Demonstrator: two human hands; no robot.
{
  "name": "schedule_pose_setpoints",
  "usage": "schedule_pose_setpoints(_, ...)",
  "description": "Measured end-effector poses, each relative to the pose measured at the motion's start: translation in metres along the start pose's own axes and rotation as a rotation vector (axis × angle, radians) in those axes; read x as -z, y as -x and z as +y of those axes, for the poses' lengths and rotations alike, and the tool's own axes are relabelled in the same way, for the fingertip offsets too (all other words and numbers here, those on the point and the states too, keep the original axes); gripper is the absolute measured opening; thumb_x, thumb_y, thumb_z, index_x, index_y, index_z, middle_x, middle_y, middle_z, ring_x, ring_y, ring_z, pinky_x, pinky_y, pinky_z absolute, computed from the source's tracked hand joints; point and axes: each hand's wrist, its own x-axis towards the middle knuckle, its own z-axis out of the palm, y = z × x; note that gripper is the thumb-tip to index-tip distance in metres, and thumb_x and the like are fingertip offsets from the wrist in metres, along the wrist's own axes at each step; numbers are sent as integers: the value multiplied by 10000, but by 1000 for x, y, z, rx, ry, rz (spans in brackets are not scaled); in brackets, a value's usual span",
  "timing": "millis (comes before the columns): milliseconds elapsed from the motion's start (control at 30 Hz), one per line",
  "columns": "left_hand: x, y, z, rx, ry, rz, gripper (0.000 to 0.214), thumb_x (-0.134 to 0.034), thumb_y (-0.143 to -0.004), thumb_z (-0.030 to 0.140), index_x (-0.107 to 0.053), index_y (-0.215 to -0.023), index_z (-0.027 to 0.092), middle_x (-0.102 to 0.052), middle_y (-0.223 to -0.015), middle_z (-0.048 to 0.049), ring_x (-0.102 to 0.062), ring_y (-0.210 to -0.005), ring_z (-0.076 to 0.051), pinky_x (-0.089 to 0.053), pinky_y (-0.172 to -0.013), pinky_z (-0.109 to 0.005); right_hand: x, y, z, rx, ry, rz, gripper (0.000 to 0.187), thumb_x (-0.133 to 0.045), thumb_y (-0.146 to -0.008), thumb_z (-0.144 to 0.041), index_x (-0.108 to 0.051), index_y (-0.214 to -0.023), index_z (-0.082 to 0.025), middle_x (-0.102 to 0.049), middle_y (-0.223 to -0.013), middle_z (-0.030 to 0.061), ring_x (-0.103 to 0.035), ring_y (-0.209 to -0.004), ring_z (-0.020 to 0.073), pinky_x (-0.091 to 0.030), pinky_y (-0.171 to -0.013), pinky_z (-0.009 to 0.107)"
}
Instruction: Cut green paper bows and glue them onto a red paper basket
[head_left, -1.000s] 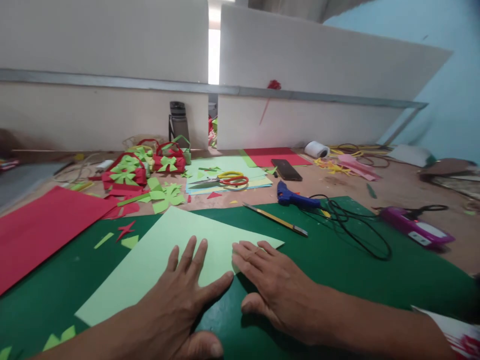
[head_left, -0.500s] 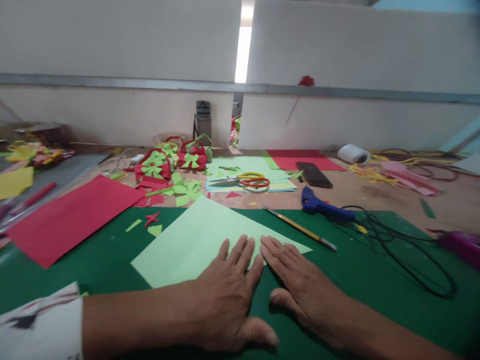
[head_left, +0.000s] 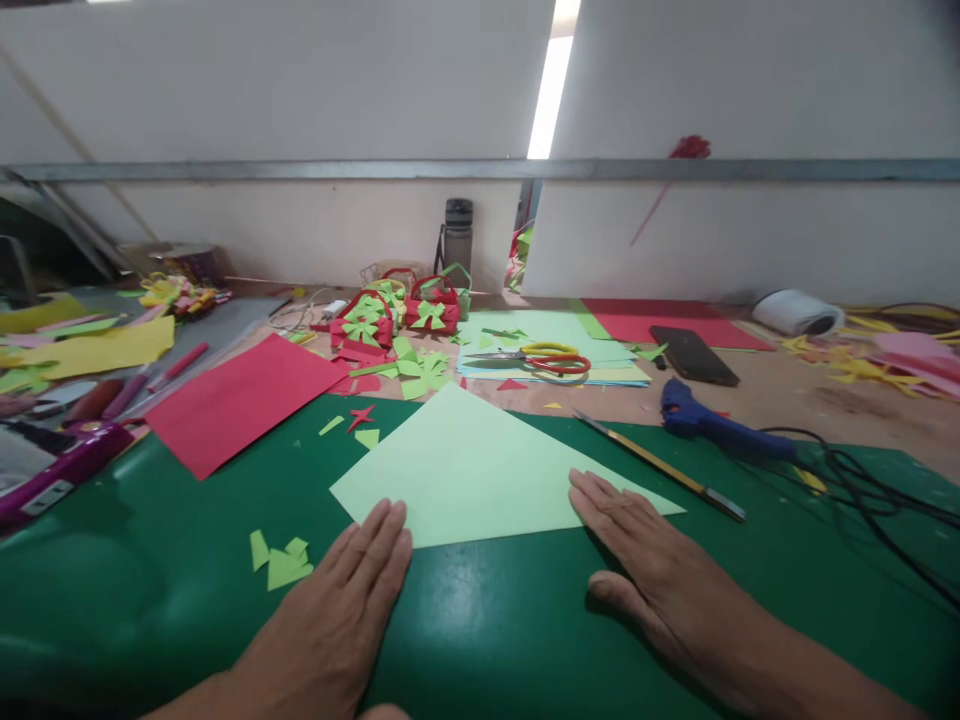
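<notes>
A sheet of light green paper point(head_left: 480, 460), folded so that its near edge is a straight crease, lies on the green cutting mat point(head_left: 480, 620). My left hand point(head_left: 337, 590) rests flat with its fingertips on the near left part of that crease. Flat on the right part of the paper are the fingers of my right hand point(head_left: 645, 550), its thumb held apart over the mat. Neither hand grips anything. Beyond the paper's right slope lies a yellow craft knife point(head_left: 660, 465).
Scissors point(head_left: 540, 358) lie on stacked paper at the back, near small red paper baskets point(head_left: 435, 310). Right of them are a phone point(head_left: 694, 355) and a blue glue gun point(head_left: 720, 425) with a black cord. Red paper point(head_left: 244, 400) and green scraps point(head_left: 285, 565) lie left.
My left hand has slid left along the crease, away from my right hand, which stays on the paper's right side. The view has turned left.
</notes>
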Motion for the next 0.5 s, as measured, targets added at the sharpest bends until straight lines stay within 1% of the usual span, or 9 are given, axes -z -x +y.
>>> schedule_pose_setpoints(100, 12, 21, -2, 70, -65, 42, 973, -264, -795, 803, -377, -1430, 74, -296, -1496, -179, -246, -1398, -332, -261, -1126, -442, 7, -3, -4, -27, 0, -67, 619, -342, -964, -458, -354, -1434, -54, -276, -1487, 178, -302, -1355, 343, -409, -1014, 565)
schedule_pose_setpoints(167, 23, 24, -2, 106, -118, 56, 939, -258, -796, 803, -511, -1344, 83, -372, -1456, -188, -283, -1382, -347, -216, -1135, -483, 11, -4, -6, -42, 10, -102, 610, -345, -966, -447, -355, -1433, -53, -261, -1490, 177, -289, -1361, 339, -393, -1024, 566)
schedule_pose_setpoints(200, 29, 21, 0, 112, -139, 62, 935, -256, -795, 804, -546, -1311, 80, -390, -1441, -198, -285, -1378, -359, -189, -1135, -512, 12, -4, -8, -45, 19, -113, 607, -354, -965, -440, -356, -1432, -51, -259, -1490, 180, -290, -1361, 338, -389, -1027, 565)
schedule_pose_setpoints(233, 34, 14, 2, 106, -148, 62, 932, -262, -797, 801, -564, -1291, 71, -393, -1433, -212, -278, -1377, -374, -165, -1131, -544, 12, -5, -10, -47, 29, -120, 608, -370, -963, -435, -357, -1430, -46, -261, -1487, 187, -294, -1360, 338, -390, -1027, 563)
schedule_pose_setpoints(300, 44, -9, 11, 25, -110, 31, 954, -258, -807, 791, -471, -1363, 46, -322, -1467, -215, -242, -1391, -367, -182, -1128, -536, 13, -8, -16, -58, 55, -118, 628, -427, -943, -444, -388, -1411, -27, -298, -1468, 216, -323, -1347, 358, -395, -1017, 577)
schedule_pose_setpoints(333, 48, -24, 17, -42, -58, -27, 937, -267, -821, 774, -412, -1402, 53, -276, -1487, -202, -231, -1397, -355, -210, -1126, -518, 14, -10, -20, -69, 68, -110, 648, -463, -925, -462, -419, -1390, -13, -332, -1448, 238, -347, -1334, 375, -393, -1010, 594)
schedule_pose_setpoints(400, 53, -57, 29, -117, 65, -128, 931, -228, -840, 758, -341, -1437, 53, -209, -1503, -206, -215, -1399, -352, -247, -1111, -520, 17, -15, -31, -93, 75, -88, 698, -525, -879, -519, -483, -1343, 1, -402, -1401, 276, -388, -1306, 409, -369, -1007, 632)
schedule_pose_setpoints(433, 53, -72, 34, -152, 127, -186, 897, -214, -864, 729, -292, -1456, 60, -176, -1511, -198, -188, -1407, -339, -248, -1114, -511, 19, -18, -37, -94, 58, -85, 723, -538, -860, -547, -495, -1335, -4, -418, -1391, 281, -395, -1302, 413, -351, -1016, 638)
schedule_pose_setpoints(500, 51, -95, 43, -197, 212, -263, 913, -216, -863, 732, -224, -1472, 53, -138, -1517, -199, -147, -1409, -346, -244, -1113, -518, 25, -21, -47, -61, -26, -118, 737, -529, -859, -563, -459, -1374, -40, -393, -1424, 250, -367, -1329, 383, -333, -1048, 602)
